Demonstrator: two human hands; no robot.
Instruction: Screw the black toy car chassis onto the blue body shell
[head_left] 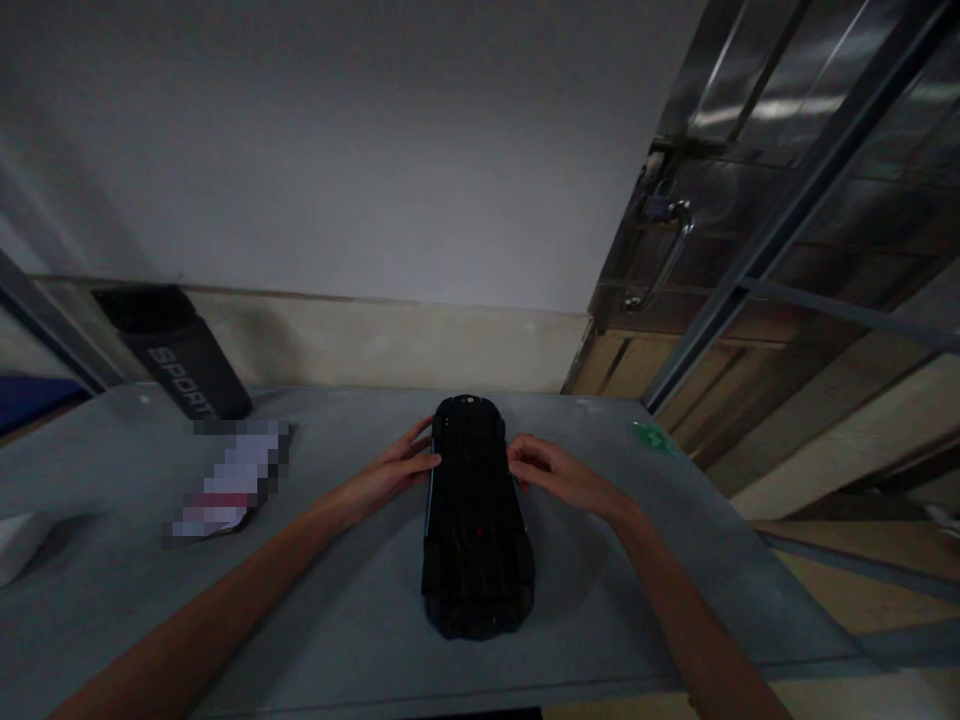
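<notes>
A black toy car (474,520) lies upside down on the grey table, its dark underside facing up and its length running away from me. My left hand (401,462) holds the car's left side near the far end, thumb at the edge of the underside and fingers along the flank. At the opposite side, my right hand (549,470) is closed, thumb and fingers pinched together against the car's edge. A little red shows by those fingertips, but what they hold, if anything, is too small to make out. A tiny red spot shows on the underside.
On the grey table (315,620), a dark bottle (184,350) marked SPORT stands at the back left. A blurred packet or paper (232,480) lies before it, and a white object (22,545) sits at the left edge. Green plastic (654,437) lies back right, near a metal frame post (720,320).
</notes>
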